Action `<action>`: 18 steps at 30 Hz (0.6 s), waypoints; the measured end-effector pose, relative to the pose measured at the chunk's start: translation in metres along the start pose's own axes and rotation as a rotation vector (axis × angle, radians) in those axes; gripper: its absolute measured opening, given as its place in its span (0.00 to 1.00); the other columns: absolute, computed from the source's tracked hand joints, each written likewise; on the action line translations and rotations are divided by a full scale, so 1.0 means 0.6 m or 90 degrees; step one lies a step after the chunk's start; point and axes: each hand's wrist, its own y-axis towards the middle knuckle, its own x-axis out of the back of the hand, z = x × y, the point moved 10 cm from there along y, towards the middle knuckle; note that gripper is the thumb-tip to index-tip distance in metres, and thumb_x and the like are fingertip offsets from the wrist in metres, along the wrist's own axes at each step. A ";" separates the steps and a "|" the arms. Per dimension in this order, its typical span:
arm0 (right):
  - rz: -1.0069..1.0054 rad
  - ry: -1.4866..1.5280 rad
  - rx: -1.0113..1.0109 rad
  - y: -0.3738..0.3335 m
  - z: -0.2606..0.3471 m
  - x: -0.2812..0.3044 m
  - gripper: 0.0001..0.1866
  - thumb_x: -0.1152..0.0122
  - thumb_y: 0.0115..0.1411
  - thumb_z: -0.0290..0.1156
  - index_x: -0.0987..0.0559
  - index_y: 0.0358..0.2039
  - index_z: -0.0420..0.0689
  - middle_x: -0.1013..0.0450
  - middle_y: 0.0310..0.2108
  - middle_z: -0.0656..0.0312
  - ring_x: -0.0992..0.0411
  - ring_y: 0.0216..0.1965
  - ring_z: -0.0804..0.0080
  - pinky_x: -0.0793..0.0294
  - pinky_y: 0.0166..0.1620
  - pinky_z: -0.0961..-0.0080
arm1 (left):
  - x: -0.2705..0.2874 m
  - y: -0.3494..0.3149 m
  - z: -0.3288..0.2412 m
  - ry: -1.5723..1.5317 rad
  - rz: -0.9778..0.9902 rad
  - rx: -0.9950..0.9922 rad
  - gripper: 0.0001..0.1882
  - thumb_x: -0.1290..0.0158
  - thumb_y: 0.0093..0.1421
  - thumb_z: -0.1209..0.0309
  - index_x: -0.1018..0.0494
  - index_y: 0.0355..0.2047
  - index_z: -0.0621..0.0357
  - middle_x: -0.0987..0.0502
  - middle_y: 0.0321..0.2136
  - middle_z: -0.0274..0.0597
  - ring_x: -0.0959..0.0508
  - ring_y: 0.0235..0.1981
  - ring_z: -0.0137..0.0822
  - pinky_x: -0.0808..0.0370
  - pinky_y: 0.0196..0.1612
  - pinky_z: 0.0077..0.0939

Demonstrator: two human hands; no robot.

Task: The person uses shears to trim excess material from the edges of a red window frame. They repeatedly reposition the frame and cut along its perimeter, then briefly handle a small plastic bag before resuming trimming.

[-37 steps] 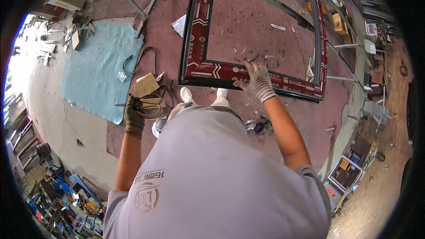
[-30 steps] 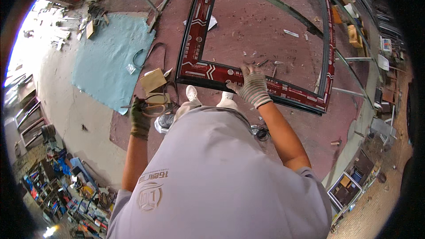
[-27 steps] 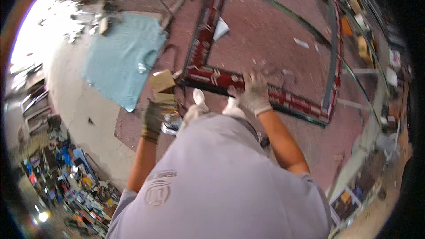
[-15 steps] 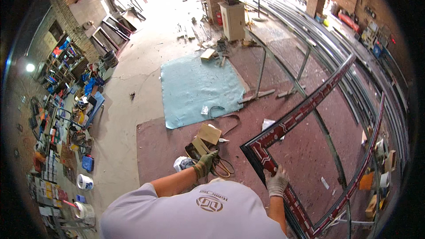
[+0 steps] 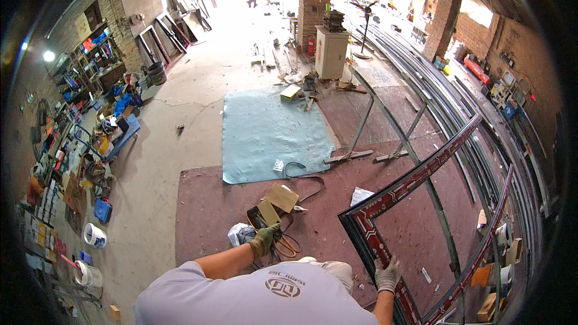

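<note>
My left hand [image 5: 264, 241], in a greenish work glove, is closed low over the floor beside an open dark bag [image 5: 253, 217] with cardboard-brown flaps. Loops of brown cord or hose [image 5: 289, 245] lie against its fingers; what they hold is not clear. My right hand [image 5: 387, 274], in a pale glove, wraps around the near-left bar of a large dark window or door frame [image 5: 376, 206] faced with red printed film. That frame lies across a metal trestle [image 5: 443, 207]. A clear plastic-wrapped bundle [image 5: 239, 235] and a white-nozzled tube [image 5: 300, 209] lie close to the bag.
A light-blue sheet [image 5: 271, 135] lies ahead on the dark red floor mat [image 5: 208, 216]. Long metal profiles [image 5: 448, 93] are stacked along the right. Tools and boxes clutter the left wall, with white buckets [image 5: 94, 235] near them. A cabinet [image 5: 331, 54] stands by a brick pillar.
The view has tilted up a little. My right hand has slid slightly nearer along the frame's bar and closed around it. My left hand has drawn back a little from the bag.
</note>
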 end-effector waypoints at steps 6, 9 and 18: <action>-0.003 -0.042 0.010 0.004 0.000 -0.004 0.49 0.42 0.58 0.64 0.45 0.70 0.45 0.42 0.66 0.43 0.44 0.67 0.43 0.46 0.69 0.50 | -0.031 -0.033 0.004 -0.060 0.015 0.058 0.10 0.43 0.65 0.60 0.25 0.29 0.51 0.27 0.21 0.31 0.29 0.20 0.31 0.32 0.24 0.27; 0.018 -0.012 -0.026 0.006 -0.015 -0.012 0.51 0.42 0.56 0.66 0.45 0.70 0.48 0.44 0.68 0.44 0.47 0.69 0.46 0.49 0.70 0.50 | -0.028 -0.047 -0.005 -0.082 -0.043 -0.021 0.11 0.42 0.64 0.62 0.24 0.28 0.52 0.25 0.21 0.31 0.28 0.20 0.30 0.32 0.23 0.26; -0.030 0.040 0.008 -0.012 -0.026 -0.004 0.45 0.38 0.59 0.57 0.43 0.69 0.49 0.45 0.68 0.41 0.46 0.67 0.40 0.46 0.67 0.51 | 0.033 -0.045 0.030 -0.121 -0.039 0.030 0.11 0.41 0.63 0.61 0.24 0.29 0.52 0.25 0.21 0.31 0.27 0.20 0.31 0.32 0.23 0.26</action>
